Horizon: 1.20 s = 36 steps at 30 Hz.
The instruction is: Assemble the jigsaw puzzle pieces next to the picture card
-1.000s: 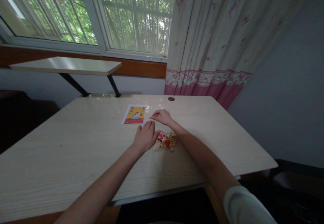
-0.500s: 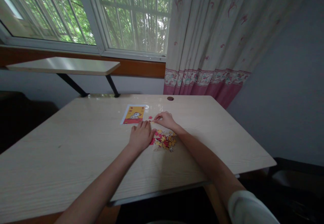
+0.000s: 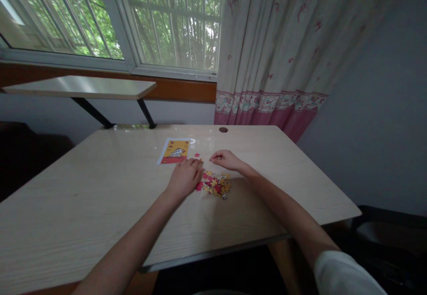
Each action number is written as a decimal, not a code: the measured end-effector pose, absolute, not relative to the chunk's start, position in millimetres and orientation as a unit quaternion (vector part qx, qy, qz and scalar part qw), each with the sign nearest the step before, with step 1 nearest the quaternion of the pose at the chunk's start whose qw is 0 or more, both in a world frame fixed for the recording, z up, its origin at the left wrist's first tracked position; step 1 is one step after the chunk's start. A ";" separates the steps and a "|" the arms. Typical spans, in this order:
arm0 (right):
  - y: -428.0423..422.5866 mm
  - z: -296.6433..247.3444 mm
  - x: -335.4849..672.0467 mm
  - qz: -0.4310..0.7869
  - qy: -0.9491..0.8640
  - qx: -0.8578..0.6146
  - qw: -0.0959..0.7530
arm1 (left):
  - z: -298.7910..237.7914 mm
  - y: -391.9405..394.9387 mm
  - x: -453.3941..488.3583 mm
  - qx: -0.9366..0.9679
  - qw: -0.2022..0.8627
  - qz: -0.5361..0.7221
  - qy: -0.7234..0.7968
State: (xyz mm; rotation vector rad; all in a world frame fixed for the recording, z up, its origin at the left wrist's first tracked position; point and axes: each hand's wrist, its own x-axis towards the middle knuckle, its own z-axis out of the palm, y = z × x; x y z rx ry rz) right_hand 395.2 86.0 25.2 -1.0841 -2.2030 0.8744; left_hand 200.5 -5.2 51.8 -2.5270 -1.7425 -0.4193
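My left hand (image 3: 185,176) lies palm down on the desk, fingers stretched forward, close to a few small puzzle pieces by its fingertips. One red puzzle piece (image 3: 197,155) rests just beyond those fingers. My right hand (image 3: 226,160) is a short way to the right, thumb and fingers pinched together; whatever is between them is too small to make out. Between my forearms sits a loose pile of red, yellow and white puzzle pieces (image 3: 216,185). A picture card (image 3: 175,151) with a white animal on a yellow and red ground lies behind my left hand.
The pale wooden desk (image 3: 126,197) has a round cable hole (image 3: 223,129) near its back edge. A raised shelf (image 3: 83,87) on black legs stands at the back left. Behind are a barred window and a flowered curtain (image 3: 267,64); a dark chair-like shape (image 3: 387,219) is at right.
My right hand has drawn back to the right, away from the small pieces by my left fingertips. My left hand stays on the desk, nearly in place. The view has shifted slightly.
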 end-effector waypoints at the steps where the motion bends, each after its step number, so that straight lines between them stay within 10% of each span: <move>1: 81.5 26.1 403.0 0.336 -0.819 -0.390 0.253 | 50.4 -4.0 200.4 -0.828 0.006 -0.138 -0.543; 36: 19.2 29.0 394.2 0.324 -0.752 -0.387 0.425 | 34.2 -0.1 220.7 -0.637 -0.463 -0.389 -0.477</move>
